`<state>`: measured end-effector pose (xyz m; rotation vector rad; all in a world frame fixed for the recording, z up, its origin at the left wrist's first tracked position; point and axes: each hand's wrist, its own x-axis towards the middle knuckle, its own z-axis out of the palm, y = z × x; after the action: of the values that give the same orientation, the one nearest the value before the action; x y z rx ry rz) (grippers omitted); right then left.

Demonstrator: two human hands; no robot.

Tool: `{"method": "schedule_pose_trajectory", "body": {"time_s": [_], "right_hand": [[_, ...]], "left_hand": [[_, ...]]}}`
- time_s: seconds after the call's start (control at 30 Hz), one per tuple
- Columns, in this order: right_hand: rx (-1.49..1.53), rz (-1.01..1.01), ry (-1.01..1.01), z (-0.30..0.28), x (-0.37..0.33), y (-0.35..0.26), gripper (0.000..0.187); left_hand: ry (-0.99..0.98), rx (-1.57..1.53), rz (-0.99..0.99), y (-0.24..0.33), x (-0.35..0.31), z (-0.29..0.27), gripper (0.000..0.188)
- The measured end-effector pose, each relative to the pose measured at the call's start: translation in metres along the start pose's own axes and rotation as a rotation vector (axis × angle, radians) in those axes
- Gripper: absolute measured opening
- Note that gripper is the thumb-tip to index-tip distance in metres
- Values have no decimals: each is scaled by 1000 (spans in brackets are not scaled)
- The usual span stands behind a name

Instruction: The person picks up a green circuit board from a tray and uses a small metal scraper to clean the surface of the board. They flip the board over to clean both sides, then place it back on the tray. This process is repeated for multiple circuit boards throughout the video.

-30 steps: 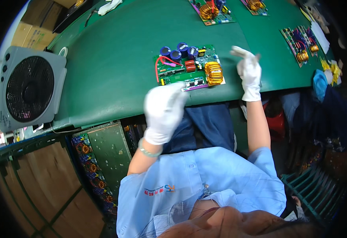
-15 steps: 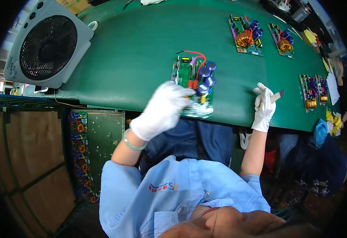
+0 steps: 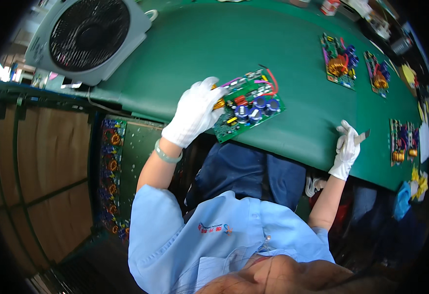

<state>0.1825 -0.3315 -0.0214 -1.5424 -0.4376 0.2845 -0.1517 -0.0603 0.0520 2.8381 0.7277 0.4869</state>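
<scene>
My gloved left hand [image 3: 196,109] is closed on the left side of a green circuit board [image 3: 248,106], its fingers around a copper-wound coil [image 3: 219,104]. The board is tilted and its lower corner reaches over the table's front edge. Several blue cylindrical capacitors [image 3: 255,115] and a red wire [image 3: 274,83] show on it. My gloved right hand [image 3: 346,150] is off to the right by the table edge. Between its fingers is a short, flat, metallic cutter blade [image 3: 362,137] that points to the right; most of its held end is hidden.
A grey box fan [image 3: 89,39] stands at the far left of the green table [image 3: 195,44]. More circuit boards lie at the far right [image 3: 339,61] and near right [image 3: 404,142]. On the lower left, several boards [image 3: 111,166] line a rack. Yellow and blue cloths [image 3: 403,198] hang at the right.
My left hand has taken hold of the board by its coil side and turned it clockwise. My right hand keeps the blade. The whole view has shifted.
</scene>
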Motion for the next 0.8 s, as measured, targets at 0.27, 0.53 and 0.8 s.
{"method": "schedule_pose_trajectory", "body": {"time_s": [0.27, 0.53, 0.8], "right_hand": [[-80, 17, -131, -13, 14, 26, 42], [-248, 79, -179, -3, 13, -9, 57], [-454, 99, -279, -3, 32, -11, 39]], "left_hand": [[19, 49, -124, -7, -36, -3, 32], [826, -354, -954, -11, -238, 7, 25], [1728, -36, -1648, -77, -443, 70, 30]]}}
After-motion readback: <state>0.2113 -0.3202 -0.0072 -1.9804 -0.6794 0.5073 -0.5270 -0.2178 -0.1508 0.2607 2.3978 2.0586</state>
